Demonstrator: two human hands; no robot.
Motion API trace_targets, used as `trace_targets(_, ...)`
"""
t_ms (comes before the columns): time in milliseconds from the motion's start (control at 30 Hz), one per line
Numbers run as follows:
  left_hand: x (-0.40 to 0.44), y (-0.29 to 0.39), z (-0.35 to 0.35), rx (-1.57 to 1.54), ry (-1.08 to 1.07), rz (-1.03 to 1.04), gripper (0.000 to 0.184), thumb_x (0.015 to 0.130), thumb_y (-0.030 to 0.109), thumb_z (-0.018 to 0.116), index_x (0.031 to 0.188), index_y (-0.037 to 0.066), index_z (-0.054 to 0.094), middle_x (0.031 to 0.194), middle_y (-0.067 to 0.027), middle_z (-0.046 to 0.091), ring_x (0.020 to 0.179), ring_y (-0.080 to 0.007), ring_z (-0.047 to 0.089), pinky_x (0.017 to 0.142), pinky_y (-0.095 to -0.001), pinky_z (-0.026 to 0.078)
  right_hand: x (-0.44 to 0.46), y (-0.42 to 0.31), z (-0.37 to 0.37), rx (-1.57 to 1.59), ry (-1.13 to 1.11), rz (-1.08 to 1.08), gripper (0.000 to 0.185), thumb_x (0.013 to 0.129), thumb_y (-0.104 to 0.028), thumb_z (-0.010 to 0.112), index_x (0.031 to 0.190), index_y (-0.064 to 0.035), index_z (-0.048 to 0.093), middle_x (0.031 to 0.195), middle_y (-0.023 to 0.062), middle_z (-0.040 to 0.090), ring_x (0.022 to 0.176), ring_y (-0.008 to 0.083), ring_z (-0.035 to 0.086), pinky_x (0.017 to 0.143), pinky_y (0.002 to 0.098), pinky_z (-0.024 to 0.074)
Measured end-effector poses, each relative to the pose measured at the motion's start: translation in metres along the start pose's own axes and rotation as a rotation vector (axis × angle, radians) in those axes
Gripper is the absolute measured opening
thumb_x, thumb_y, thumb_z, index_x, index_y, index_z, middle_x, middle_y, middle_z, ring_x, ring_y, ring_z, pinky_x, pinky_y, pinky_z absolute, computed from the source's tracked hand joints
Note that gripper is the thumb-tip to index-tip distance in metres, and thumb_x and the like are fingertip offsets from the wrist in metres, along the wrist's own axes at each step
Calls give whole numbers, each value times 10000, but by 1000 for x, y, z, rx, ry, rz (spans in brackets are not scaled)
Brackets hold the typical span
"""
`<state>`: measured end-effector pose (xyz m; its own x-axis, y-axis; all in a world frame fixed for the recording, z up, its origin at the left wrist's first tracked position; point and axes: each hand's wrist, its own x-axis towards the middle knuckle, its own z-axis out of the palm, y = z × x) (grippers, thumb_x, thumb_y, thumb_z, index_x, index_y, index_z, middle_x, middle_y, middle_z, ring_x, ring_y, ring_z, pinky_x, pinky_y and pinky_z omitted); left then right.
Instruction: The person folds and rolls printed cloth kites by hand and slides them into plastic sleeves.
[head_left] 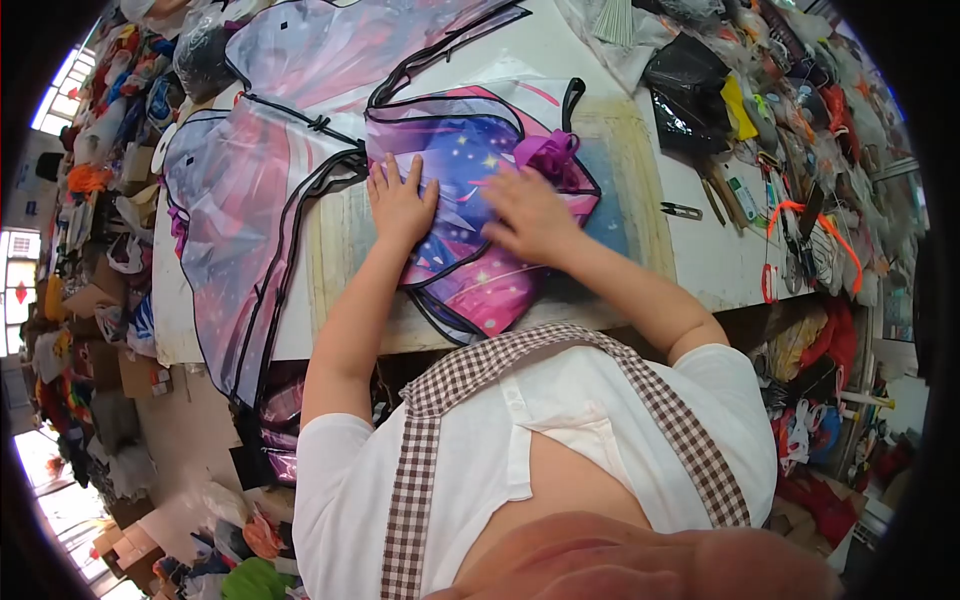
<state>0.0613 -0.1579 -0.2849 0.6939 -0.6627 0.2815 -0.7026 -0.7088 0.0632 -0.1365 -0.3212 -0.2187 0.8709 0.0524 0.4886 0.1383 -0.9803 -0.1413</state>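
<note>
A folded purple, blue and pink printed fabric piece [470, 150] with stars and black edging lies in front of me on the table. My left hand [402, 205] rests flat on its left part, fingers stretched out and apart. Over its right part is my right hand [535, 218], slightly smeared by motion, with the fingers spread; I cannot tell whether they press on the cloth. A gathered purple ribbon bundle [548, 157] sits just beyond the right fingertips. Larger matching fabric wings [240, 180] with black edging spread to the left, partly hanging over the table's front edge.
The white table [700, 262] carries a yellowed taped board [640, 170] under the fabric. On the right lie small thread snips [681, 210], several tools, an orange cord [845, 245] and a black plastic bag [688, 90]. Piled bags and materials crowd both sides.
</note>
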Motion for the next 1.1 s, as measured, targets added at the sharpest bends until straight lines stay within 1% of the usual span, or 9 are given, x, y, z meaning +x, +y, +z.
trace_targets(133,-6,0,-5,-50,-59,-15,621,948,529,475,1467,189,462,1568,-226,297,1461,-425,233,1197,-506,144,-25,-17,41,18,-110,42,590,916,-479,584,1371,-109,527,1424,167,508,1384,344,406,1162,524,242)
trace_targets(233,-19,-9,-28,-595,-226,30,657,944,483,507,1477,109,421,1569,-204,305,1465,-366,254,1198,-480,169,-26,-17,41,17,-64,31,553,894,-444,625,1325,-106,553,1395,156,526,1340,350,441,1119,517,305)
trace_targets(300,-39,-2,-32,-451,-188,110,665,940,467,522,1476,90,412,1568,-195,310,1463,-354,263,1197,-475,176,-28,-7,37,13,-36,30,535,883,-427,646,1302,-104,566,1380,151,534,1318,354,459,1098,513,337)
trace_targets(467,-52,2,-26,-188,-67,218,656,926,433,564,1446,58,423,1575,-163,311,1461,-339,272,1200,-465,180,-25,53,8,-5,359,701,370,852,-333,689,1123,-97,604,1159,115,626,1071,338,581,901,441,462)
trace_targets(533,-56,1,-25,-203,-60,201,644,923,431,571,1432,61,438,1580,-156,306,1463,-342,268,1202,-467,175,-39,81,7,-313,226,779,292,869,-314,653,1054,-89,631,1029,132,652,886,339,636,790,433,499)
trace_targets(667,-54,2,-29,-246,-4,207,576,901,400,610,1351,53,509,1515,-172,386,1407,-358,342,1167,-472,247,-24,77,-23,-24,103,1008,388,842,-355,695,1116,-93,612,979,120,670,912,315,655,822,434,512)
trace_targets(900,-60,6,-34,-262,170,209,468,858,310,659,1241,49,590,1197,-163,560,1121,-352,534,977,-455,422,6,34,-30,518,-65,682,466,844,-309,717,1247,-109,596,1060,124,679,909,294,666,816,403,530)
trace_targets(1033,-61,2,-27,-317,234,200,404,847,257,669,1198,61,626,1125,-153,594,1084,-354,560,948,-432,440,-10,85,20,-12,284,481,499,855,-267,716,1294,-91,558,1064,134,686,891,298,671,796,382,536)
trace_targets(1100,-62,1,-30,-323,217,202,386,845,241,668,1182,57,638,1107,-151,598,1075,-354,562,939,-431,444,-8,87,23,188,180,560,509,852,-260,717,1299,-84,547,1094,144,672,937,308,656,825,387,526)
